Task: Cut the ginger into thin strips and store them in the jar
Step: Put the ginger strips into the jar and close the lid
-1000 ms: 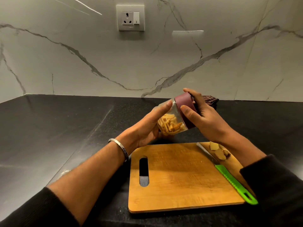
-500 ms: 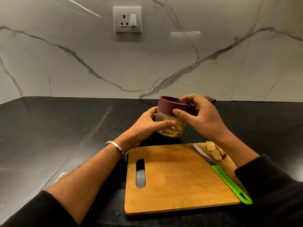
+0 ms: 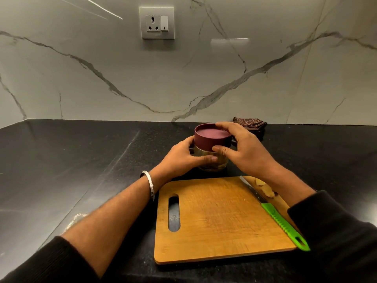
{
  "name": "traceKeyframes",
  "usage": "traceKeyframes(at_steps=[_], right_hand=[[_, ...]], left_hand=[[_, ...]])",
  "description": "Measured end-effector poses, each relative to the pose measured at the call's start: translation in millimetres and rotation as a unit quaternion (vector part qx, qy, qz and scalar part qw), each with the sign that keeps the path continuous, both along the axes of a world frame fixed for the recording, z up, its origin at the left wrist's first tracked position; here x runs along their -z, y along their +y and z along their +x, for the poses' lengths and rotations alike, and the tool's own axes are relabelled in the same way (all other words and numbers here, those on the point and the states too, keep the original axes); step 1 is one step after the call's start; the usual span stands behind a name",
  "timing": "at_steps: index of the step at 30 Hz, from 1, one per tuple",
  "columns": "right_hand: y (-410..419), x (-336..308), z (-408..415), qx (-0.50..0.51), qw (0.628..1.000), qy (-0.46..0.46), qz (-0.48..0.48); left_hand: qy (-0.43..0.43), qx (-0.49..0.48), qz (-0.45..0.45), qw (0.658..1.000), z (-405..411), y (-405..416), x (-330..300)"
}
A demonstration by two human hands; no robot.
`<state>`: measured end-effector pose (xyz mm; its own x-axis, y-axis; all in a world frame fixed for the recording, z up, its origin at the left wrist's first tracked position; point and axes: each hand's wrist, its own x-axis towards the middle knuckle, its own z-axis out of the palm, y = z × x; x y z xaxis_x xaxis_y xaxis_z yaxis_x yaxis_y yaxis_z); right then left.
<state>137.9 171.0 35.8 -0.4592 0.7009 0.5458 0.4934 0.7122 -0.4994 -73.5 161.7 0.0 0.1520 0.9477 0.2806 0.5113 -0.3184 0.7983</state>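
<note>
Tilted a second ago, the jar (image 3: 211, 160) is now standing upright behind the cutting board (image 3: 220, 221), left hand (image 3: 181, 158) gripping glass, right hand (image 3: 244, 150) holding its maroon lid (image 3: 212, 137), storing apparently nearly finished.

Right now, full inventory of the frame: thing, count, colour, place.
jar: 1, clear glass, upright on the counter behind the board
lid: 1, maroon, on the jar
cutting board: 1, wooden, on the counter, near centre
knife: 1, green handle, on the board's right side
ginger pieces: a few, pale yellow, board's far right corner
cloth: 1, brown checked, against the wall
counter: 1, black
socket: 1, white, on the marble wall
bracelet: 1, silver, left wrist
left hand: grips the jar's glass
right hand: grips the lid
</note>
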Motion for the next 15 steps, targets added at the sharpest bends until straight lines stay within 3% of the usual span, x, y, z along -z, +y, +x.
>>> traceKeyframes(at_steps=[4, 8, 15], right_hand=[[-3.2, -1.4, 0.1, 0.027, 0.999, -0.016, 0.009], [-7.5, -4.7, 4.0, 0.040, 0.999, 0.000, 0.004], [-34.9, -8.0, 27.4, 0.089, 0.996, -0.005, 0.005]], left_hand=[[0.008, 0.006, -0.007, 1.000, -3.5, -3.6, -2.3], [-0.010, -0.052, -0.009, 0.999, -6.8, -12.4, -8.1], [-0.005, -0.154, 0.099, 0.983, 5.1, -51.0, -12.3]])
